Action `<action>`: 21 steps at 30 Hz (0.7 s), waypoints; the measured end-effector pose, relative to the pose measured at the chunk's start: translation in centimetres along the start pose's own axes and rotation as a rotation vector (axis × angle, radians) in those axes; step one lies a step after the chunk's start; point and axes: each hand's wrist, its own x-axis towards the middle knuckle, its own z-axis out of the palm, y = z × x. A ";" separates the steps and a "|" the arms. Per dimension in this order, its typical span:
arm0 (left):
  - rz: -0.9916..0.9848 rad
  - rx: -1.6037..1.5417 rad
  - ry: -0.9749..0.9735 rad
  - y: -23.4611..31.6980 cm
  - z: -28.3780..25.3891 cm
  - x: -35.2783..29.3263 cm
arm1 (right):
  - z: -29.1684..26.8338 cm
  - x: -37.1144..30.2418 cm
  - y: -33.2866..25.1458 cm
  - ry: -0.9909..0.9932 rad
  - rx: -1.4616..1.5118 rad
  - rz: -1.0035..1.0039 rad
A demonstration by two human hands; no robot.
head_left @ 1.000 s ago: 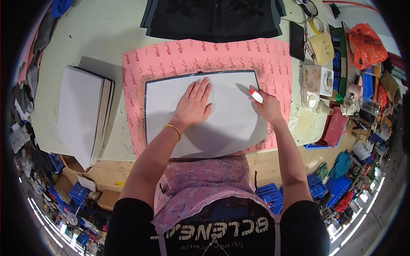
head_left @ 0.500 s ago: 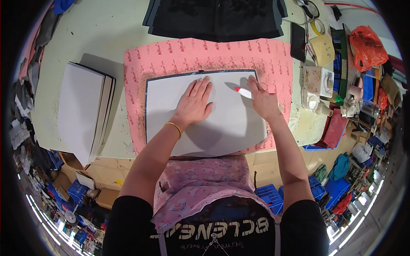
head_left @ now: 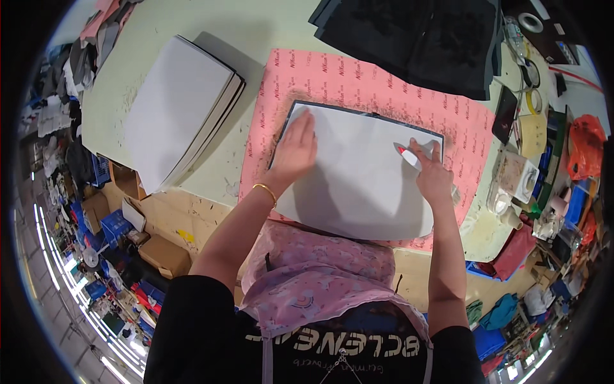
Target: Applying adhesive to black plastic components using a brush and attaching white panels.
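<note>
White rectangular dark-edged sheet [head_left: 364,173] on pink printed paper [head_left: 275,80], at the pale green table's [head_left: 240,32] near edge; left hand [head_left: 298,148] spread flat by the sheet's far-left corner; right hand [head_left: 433,171] gripping a slim white red-tipped implement [head_left: 410,159] near its far-right corner, two fingers extended.

Red bag [head_left: 585,148], dark phone [head_left: 505,115], cardboard box [head_left: 165,254]
</note>
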 end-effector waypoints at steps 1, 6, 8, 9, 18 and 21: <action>0.002 -0.003 -0.004 -0.6 -0.5 -0.3 | 0.0 -0.1 0.0 0.000 0.008 0.005; 0.067 0.224 -0.002 -0.2 -0.3 0.8 | -0.1 -0.3 0.2 -0.025 0.005 0.033; 0.061 0.240 0.084 1.1 0.6 1.9 | -0.2 -0.3 0.2 -0.050 -0.006 0.039; 0.165 0.189 0.049 2.5 1.7 2.3 | -0.4 -0.2 -0.1 -0.051 -0.009 0.041; 0.456 0.075 -0.055 7.8 3.8 4.3 | 0.1 0.1 -1.5 -0.046 -0.064 0.094; 0.428 0.045 -0.086 7.7 3.4 4.6 | -1.9 0.6 -4.1 -0.026 0.146 0.003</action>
